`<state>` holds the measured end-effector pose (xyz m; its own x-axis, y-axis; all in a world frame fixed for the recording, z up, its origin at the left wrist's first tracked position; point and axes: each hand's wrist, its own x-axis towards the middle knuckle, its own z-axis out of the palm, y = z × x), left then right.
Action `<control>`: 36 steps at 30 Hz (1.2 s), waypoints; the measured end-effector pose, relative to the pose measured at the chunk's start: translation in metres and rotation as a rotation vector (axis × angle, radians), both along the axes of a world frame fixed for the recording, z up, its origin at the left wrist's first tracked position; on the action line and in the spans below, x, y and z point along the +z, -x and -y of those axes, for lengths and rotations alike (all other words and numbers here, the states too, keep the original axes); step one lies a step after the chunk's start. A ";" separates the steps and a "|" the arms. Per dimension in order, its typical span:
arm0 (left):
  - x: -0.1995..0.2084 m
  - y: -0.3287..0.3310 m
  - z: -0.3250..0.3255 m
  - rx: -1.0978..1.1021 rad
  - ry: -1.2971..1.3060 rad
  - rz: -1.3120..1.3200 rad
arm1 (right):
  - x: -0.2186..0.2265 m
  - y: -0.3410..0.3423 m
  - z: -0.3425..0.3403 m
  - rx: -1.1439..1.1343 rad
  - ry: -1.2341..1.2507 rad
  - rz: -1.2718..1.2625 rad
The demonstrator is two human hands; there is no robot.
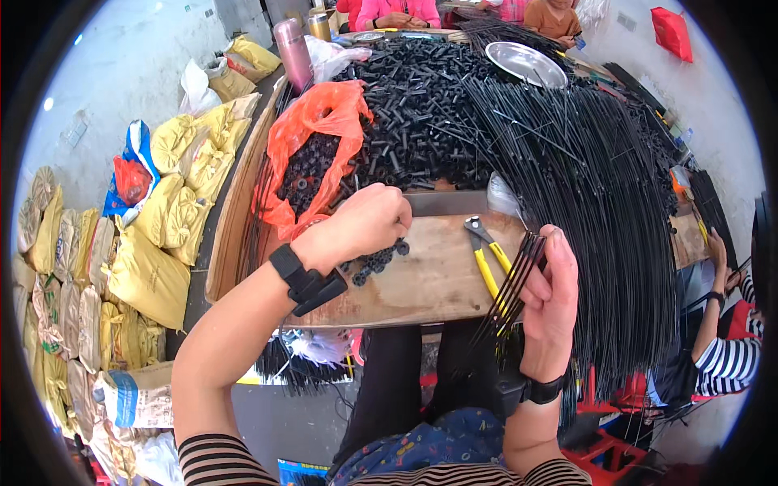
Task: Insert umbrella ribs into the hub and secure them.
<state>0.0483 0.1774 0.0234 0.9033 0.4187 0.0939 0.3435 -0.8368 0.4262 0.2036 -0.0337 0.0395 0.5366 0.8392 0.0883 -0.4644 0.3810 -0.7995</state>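
My left hand (356,223) is over the wooden board (405,300), its fingers curled together in a pinch. Whatever it holds, if anything, is hidden by the fingers. Small black ring-shaped parts (374,262) lie in a cluster just beneath it. In my right hand (554,283) is a small bundle of thin black rods (515,283), gripped between thumb and fingers and slanting down past the board's front edge. Pincers with yellow handles (481,263) rest on the board between my hands, partly behind the rods.
A red plastic bag (279,154) of black parts sits at the left. Behind lies a heap of black tubular pieces (413,97); long black rods (600,227) cover the right side. A metal plate (527,65) and pink flask (292,55) stand farther back. Other people sit around.
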 end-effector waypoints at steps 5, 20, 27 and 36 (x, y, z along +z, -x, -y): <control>-0.010 0.001 0.022 -0.077 -0.236 -0.071 | 0.005 0.006 0.001 -0.019 0.018 -0.004; 0.003 0.009 0.047 0.037 0.223 0.453 | -0.008 0.007 -0.037 0.226 0.015 0.022; 0.032 0.041 0.082 0.093 1.036 0.793 | 0.004 0.035 -0.043 0.398 0.010 0.009; 0.031 0.043 0.088 0.109 0.572 0.859 | 0.011 0.047 -0.045 0.490 0.017 0.001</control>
